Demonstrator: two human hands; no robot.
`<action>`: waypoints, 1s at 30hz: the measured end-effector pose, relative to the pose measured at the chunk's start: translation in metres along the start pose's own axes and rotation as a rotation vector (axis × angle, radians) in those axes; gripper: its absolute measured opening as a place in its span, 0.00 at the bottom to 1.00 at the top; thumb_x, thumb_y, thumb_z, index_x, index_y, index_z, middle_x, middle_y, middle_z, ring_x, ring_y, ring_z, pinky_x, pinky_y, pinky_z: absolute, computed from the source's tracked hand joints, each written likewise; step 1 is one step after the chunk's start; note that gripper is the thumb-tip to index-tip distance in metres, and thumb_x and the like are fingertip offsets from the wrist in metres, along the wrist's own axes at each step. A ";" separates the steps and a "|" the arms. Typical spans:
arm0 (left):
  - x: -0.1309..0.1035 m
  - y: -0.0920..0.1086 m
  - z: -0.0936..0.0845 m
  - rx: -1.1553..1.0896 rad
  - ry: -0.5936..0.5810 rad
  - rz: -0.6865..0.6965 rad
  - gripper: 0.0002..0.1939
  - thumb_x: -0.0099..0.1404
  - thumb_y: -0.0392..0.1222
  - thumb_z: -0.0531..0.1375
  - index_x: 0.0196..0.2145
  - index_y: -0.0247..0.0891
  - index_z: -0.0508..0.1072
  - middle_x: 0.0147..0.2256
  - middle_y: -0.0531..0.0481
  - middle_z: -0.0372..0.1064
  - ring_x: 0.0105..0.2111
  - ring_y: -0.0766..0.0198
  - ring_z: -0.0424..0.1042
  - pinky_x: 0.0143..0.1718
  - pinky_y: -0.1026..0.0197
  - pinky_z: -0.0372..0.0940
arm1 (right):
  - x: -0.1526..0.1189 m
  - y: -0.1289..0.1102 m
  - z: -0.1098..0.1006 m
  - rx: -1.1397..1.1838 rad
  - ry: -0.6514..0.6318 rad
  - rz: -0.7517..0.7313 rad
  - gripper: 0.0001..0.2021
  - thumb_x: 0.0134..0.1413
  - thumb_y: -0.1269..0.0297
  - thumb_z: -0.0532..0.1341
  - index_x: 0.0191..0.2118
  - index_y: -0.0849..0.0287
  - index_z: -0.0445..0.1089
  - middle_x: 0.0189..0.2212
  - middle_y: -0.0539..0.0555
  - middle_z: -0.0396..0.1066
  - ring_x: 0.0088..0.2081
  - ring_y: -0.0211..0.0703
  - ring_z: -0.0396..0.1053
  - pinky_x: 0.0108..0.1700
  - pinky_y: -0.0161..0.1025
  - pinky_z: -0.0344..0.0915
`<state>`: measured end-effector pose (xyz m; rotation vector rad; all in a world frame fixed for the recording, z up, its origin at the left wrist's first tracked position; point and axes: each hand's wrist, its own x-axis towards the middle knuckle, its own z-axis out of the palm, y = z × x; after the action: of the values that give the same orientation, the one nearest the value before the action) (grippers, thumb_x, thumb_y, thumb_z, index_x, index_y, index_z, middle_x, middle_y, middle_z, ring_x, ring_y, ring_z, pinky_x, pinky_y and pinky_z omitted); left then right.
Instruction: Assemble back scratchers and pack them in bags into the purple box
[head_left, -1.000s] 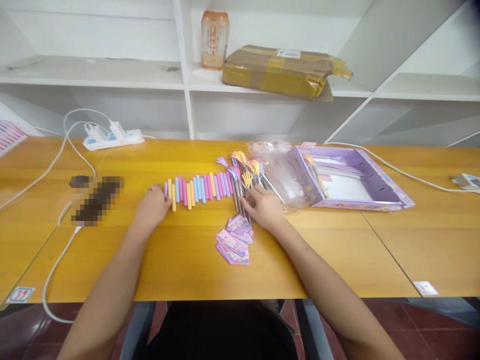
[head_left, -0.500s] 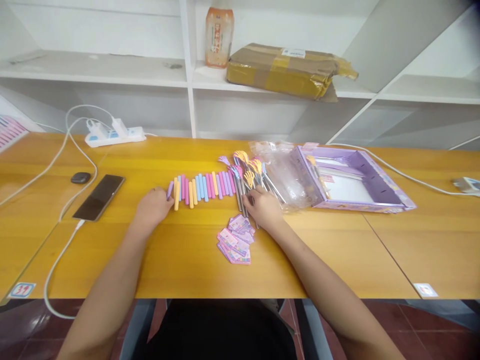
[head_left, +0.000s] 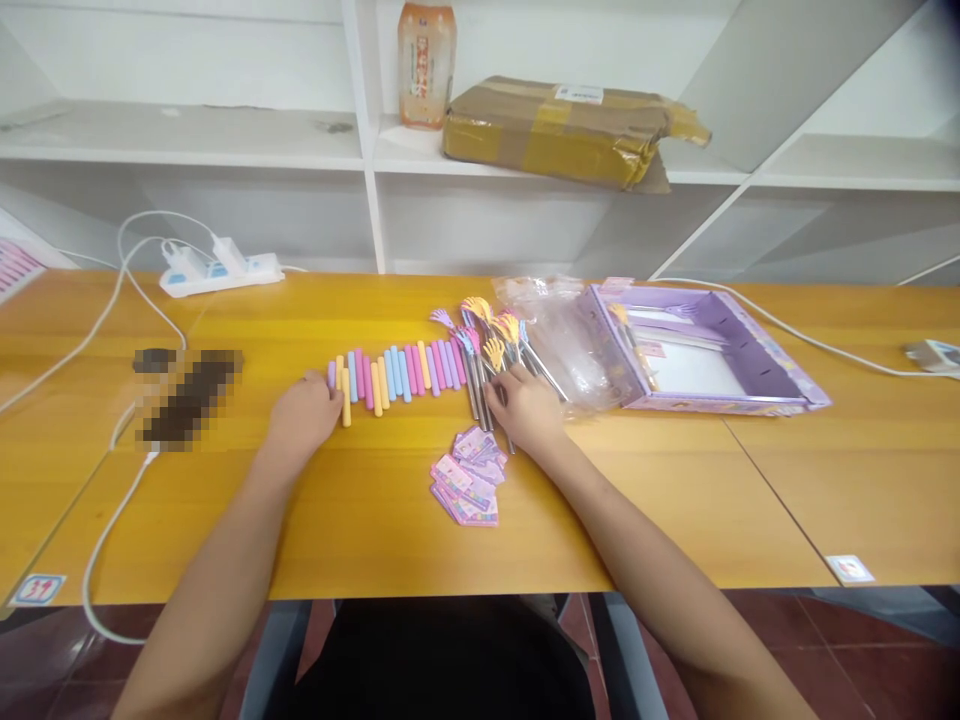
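Observation:
A row of pink, yellow, blue and purple sticks [head_left: 397, 375] lies side by side on the table. My left hand [head_left: 304, 418] rests at the row's left end, its curled fingers against the outermost sticks; whether it grips one is hidden. Right of the row lies a bunch of metal rods with small coloured hand-shaped tops [head_left: 493, 352]. My right hand [head_left: 529, 408] is bent over the rods' lower ends, thumb and fingertips close together on them. Below the bunch is a loose pile of pink and purple cards [head_left: 469, 480].
Clear plastic bags [head_left: 566, 350] lie beside a purple open box [head_left: 757, 345] on the right. At the left are a white power strip [head_left: 221, 275], cables and a blurred dark object [head_left: 191, 400]. Behind stands a shelf with a taped carton [head_left: 555, 130] and an orange package [head_left: 426, 65].
The view has shifted slightly. At the row's left end, a yellow stick and a purple one now sit a little differently beside my left fingers. My right hand stays on the rods.

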<state>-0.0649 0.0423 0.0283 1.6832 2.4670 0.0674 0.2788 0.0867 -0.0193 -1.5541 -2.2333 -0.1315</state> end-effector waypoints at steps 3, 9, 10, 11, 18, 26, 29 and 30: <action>-0.001 0.001 -0.001 0.003 -0.013 0.004 0.18 0.75 0.45 0.50 0.52 0.30 0.71 0.46 0.28 0.79 0.46 0.38 0.80 0.41 0.48 0.69 | 0.002 0.002 0.001 -0.081 0.017 -0.023 0.18 0.76 0.60 0.54 0.39 0.60 0.79 0.39 0.60 0.75 0.37 0.49 0.69 0.43 0.45 0.56; -0.001 0.000 0.001 -0.006 0.004 0.019 0.18 0.76 0.45 0.49 0.52 0.31 0.70 0.46 0.28 0.79 0.46 0.39 0.80 0.42 0.48 0.70 | 0.001 0.005 0.004 -0.054 0.016 -0.017 0.15 0.75 0.60 0.56 0.42 0.59 0.78 0.41 0.59 0.76 0.38 0.49 0.70 0.44 0.45 0.56; -0.001 0.000 0.001 -0.007 0.006 0.022 0.18 0.76 0.45 0.49 0.52 0.31 0.70 0.47 0.28 0.78 0.46 0.39 0.80 0.42 0.48 0.70 | 0.001 0.005 0.005 -0.042 0.013 -0.017 0.15 0.75 0.60 0.55 0.42 0.59 0.78 0.41 0.59 0.76 0.38 0.49 0.70 0.44 0.45 0.56; -0.001 0.000 0.002 -0.009 0.007 0.025 0.18 0.76 0.45 0.49 0.52 0.31 0.70 0.47 0.28 0.78 0.46 0.39 0.80 0.42 0.48 0.70 | 0.001 0.005 0.005 -0.031 0.010 -0.017 0.15 0.76 0.59 0.55 0.42 0.59 0.77 0.40 0.59 0.76 0.38 0.49 0.70 0.44 0.45 0.56; 0.000 -0.002 0.004 -0.003 0.020 0.028 0.18 0.76 0.44 0.49 0.53 0.32 0.70 0.48 0.29 0.78 0.46 0.41 0.80 0.42 0.49 0.70 | -0.001 -0.003 0.001 0.000 0.046 -0.069 0.19 0.74 0.48 0.57 0.51 0.58 0.76 0.45 0.61 0.72 0.43 0.53 0.68 0.48 0.45 0.57; -0.001 0.000 0.003 0.000 0.001 0.027 0.18 0.76 0.45 0.48 0.53 0.31 0.69 0.49 0.29 0.78 0.47 0.41 0.80 0.42 0.49 0.69 | 0.003 0.000 0.003 -0.120 0.064 0.013 0.13 0.73 0.63 0.55 0.52 0.60 0.76 0.48 0.65 0.67 0.50 0.58 0.64 0.48 0.47 0.52; -0.001 0.000 0.003 0.000 -0.002 0.031 0.18 0.76 0.44 0.48 0.53 0.30 0.69 0.47 0.28 0.78 0.47 0.40 0.80 0.42 0.48 0.70 | 0.006 -0.001 0.004 -0.144 0.030 0.018 0.13 0.72 0.64 0.55 0.48 0.62 0.76 0.46 0.66 0.68 0.49 0.59 0.64 0.47 0.48 0.51; -0.001 -0.001 0.004 0.002 0.000 0.030 0.18 0.76 0.44 0.48 0.53 0.30 0.69 0.47 0.28 0.78 0.47 0.40 0.80 0.42 0.48 0.70 | 0.006 -0.001 0.004 -0.155 0.016 0.017 0.13 0.72 0.64 0.54 0.46 0.62 0.76 0.46 0.67 0.68 0.48 0.59 0.64 0.47 0.48 0.51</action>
<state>-0.0648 0.0413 0.0247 1.7205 2.4429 0.0688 0.2751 0.0933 -0.0203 -1.6446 -2.2427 -0.3178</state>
